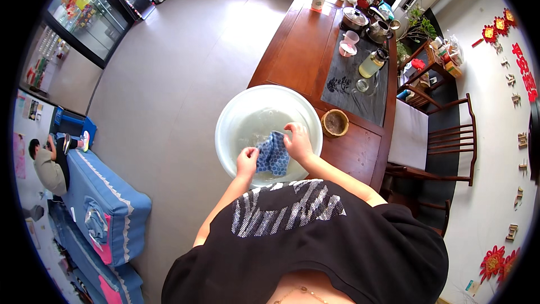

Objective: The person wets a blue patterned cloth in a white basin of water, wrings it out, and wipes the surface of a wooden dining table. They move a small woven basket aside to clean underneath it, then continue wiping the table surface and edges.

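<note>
A blue patterned cloth [274,156] hangs between my hands over the white basin [228,143], which holds cloudy water with some bubbles. My left hand [247,161] is closed on the cloth's left edge. At the upper right corner of the cloth, my right hand [298,141] grips it with fingers bent. The cloth's lower part is near or in the water; I cannot tell which. The basin rests at the near left end of a brown wooden table [281,59], its left side reaching past the table edge.
Right of the basin stands a round brown pot [334,123]. Farther back are a glass jug [373,63], pink-lidded container [347,49], lidded pot [355,18] and kettle [379,31]. A wooden chair [450,138] is at right. Across the floor, a person [52,163] sits by blue sofas [112,202].
</note>
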A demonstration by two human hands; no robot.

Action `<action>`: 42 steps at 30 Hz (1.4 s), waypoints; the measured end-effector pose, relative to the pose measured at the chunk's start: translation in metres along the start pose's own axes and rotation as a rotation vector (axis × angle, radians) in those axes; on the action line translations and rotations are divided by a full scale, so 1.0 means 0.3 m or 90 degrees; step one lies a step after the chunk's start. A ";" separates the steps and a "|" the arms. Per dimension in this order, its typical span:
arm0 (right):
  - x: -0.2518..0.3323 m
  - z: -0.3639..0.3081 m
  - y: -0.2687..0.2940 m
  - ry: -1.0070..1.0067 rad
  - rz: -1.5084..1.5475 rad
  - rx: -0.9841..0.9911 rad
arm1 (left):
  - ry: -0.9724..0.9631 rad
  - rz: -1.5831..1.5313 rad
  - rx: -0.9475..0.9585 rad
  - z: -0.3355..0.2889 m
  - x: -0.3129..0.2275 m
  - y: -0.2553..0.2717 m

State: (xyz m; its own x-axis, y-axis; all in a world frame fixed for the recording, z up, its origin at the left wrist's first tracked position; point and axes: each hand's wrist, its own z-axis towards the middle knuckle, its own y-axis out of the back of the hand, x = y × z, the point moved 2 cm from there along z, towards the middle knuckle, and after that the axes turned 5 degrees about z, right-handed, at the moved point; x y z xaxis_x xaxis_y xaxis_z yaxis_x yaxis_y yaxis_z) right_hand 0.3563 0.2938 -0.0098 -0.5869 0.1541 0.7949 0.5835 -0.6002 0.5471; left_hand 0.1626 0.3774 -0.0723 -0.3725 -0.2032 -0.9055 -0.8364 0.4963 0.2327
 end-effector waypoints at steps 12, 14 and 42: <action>-0.020 -0.043 -0.048 -0.139 0.047 0.247 | -0.123 -0.073 -0.090 0.054 -0.066 0.029; -0.047 -0.033 -0.006 -0.128 -0.041 0.182 | -0.066 0.021 -0.149 0.058 -0.075 0.055; 0.067 -0.025 -0.169 -0.205 0.223 0.207 | 0.432 -0.388 0.203 0.025 -0.099 -0.022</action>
State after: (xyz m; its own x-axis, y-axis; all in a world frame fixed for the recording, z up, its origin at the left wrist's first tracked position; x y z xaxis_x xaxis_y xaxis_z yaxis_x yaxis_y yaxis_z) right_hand 0.3107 0.3216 -0.0237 -0.1571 0.2520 0.9549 0.8849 -0.3934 0.2494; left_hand 0.1821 0.3864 -0.0497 -0.1478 -0.8963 -0.4180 -0.8520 0.3300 -0.4064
